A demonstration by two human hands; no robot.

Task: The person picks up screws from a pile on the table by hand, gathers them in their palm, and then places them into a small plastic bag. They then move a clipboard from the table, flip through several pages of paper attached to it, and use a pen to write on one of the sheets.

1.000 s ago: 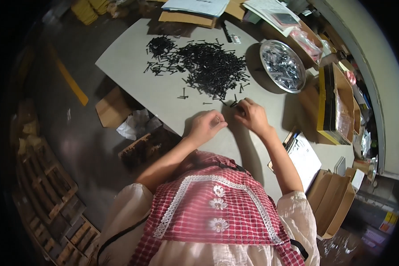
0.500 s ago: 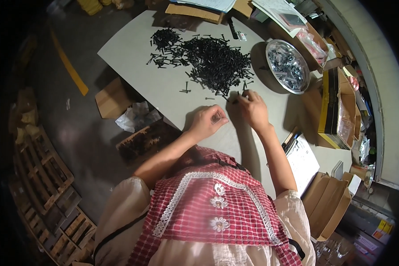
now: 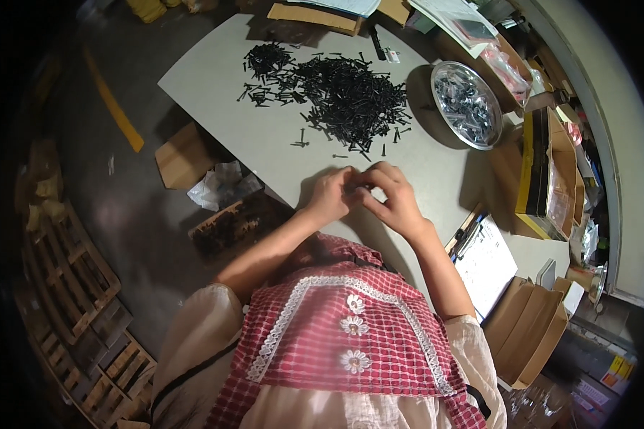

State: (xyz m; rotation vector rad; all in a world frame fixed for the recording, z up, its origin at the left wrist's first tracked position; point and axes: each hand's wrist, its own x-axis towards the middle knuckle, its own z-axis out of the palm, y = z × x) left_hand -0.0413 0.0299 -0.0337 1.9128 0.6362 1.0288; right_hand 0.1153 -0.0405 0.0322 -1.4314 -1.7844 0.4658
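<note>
My left hand (image 3: 330, 194) and my right hand (image 3: 395, 199) meet over the near part of the table. The left hand's fingers are curled around something small and dark that I cannot make out. My right thumb and fingers are closed in a pinch against the left fingertips, and what they hold is hidden. Beyond the hands lies a large heap of black screws (image 3: 354, 96), joined on its left to a smaller pile of screws (image 3: 267, 60). A few loose screws lie near the heap's front edge, one short screw (image 3: 383, 150) just past my right hand.
Right of the heap stands a round metal bowl (image 3: 444, 75) of small clear plastic packets. Cardboard boxes (image 3: 533, 175) and a clipboard with paper (image 3: 488, 257) line the right side. Papers on cardboard (image 3: 315, 18) lie at the far edge. Wooden pallets (image 3: 68, 279) rest on the floor left.
My right hand has moved from the heap's front edge toward me and to the left, meeting my left hand. The left hand has stayed nearly in place.
</note>
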